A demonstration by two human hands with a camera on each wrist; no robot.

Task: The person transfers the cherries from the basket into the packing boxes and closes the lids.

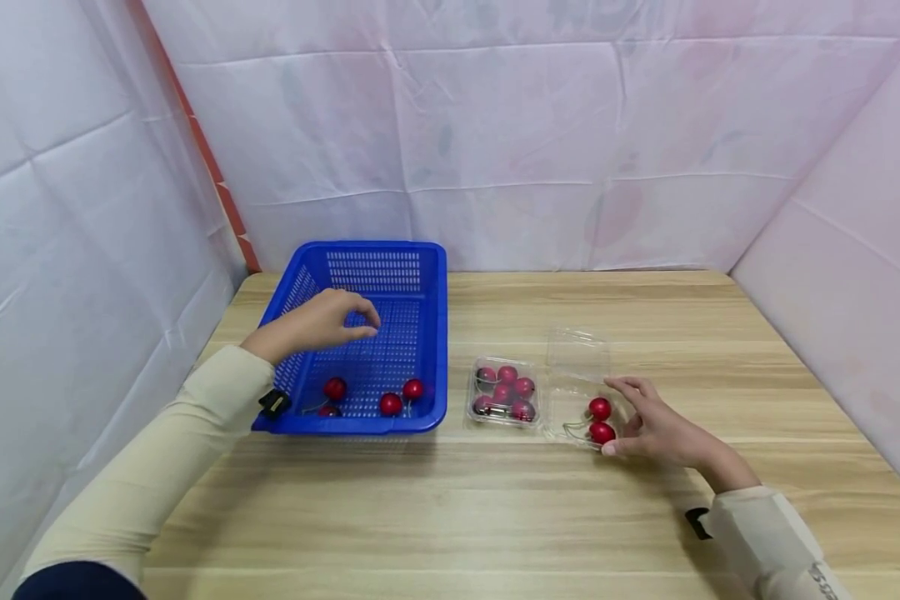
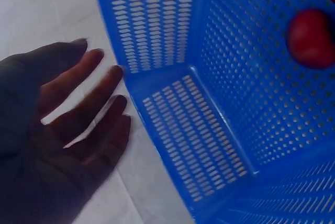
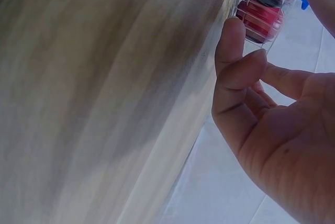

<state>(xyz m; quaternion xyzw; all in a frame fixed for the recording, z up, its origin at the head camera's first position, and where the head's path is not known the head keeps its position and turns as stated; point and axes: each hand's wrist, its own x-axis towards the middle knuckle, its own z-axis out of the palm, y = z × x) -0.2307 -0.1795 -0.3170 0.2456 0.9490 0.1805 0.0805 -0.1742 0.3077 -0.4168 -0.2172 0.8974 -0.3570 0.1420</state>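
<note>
While your left hand (image 1: 322, 321) hangs, fingers (image 1: 365, 311) apart and empty, over the blue basket (image 1: 437, 350) left of frame center, your right hand (image 1: 660, 429) grips the open clear container (image 1: 565, 403) right of center, apparently steadying it under two cherries (image 1: 602, 432).

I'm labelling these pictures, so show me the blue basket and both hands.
Blue basket (image 1: 439, 333): head view, right rim.
Left hand (image 1: 321, 321): head view, back of hand.
Right hand (image 1: 662, 427): head view, back of hand.

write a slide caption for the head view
Left hand over a blue perforated basket, right hand at an open clamshell with two cherries.
</note>
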